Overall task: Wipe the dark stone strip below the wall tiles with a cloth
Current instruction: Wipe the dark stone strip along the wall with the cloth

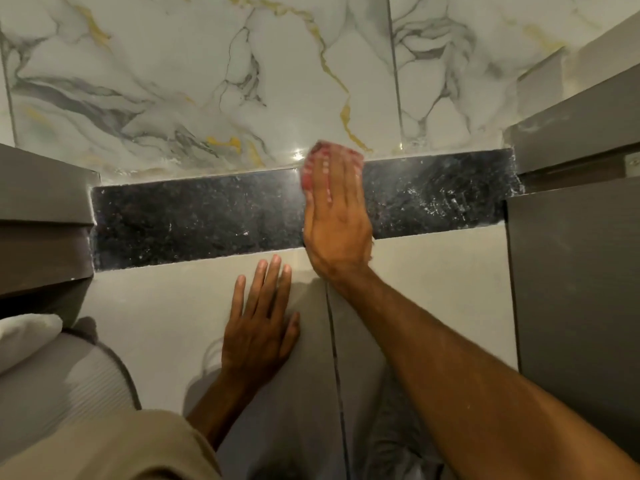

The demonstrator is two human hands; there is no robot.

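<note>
A dark speckled stone strip (194, 220) runs across the view below white marble-look wall tiles (173, 81). My right hand (337, 223) lies flat over the middle of the strip, fingers pointing up, pressing a pink cloth (313, 157) against it; the cloth shows only around the fingertips and is blurred. White smears and specks mark the strip to the right of the hand (440, 199). My left hand (263, 323) rests flat with fingers spread on the plain grey tile (156, 323) below the strip, holding nothing.
Dark brown cabinet or frame pieces close in the strip at the left (41, 216) and the right (575, 271). A grey ribbed object with a white towel (27, 334) sits at the lower left. A grout line (336, 358) runs down the grey tile.
</note>
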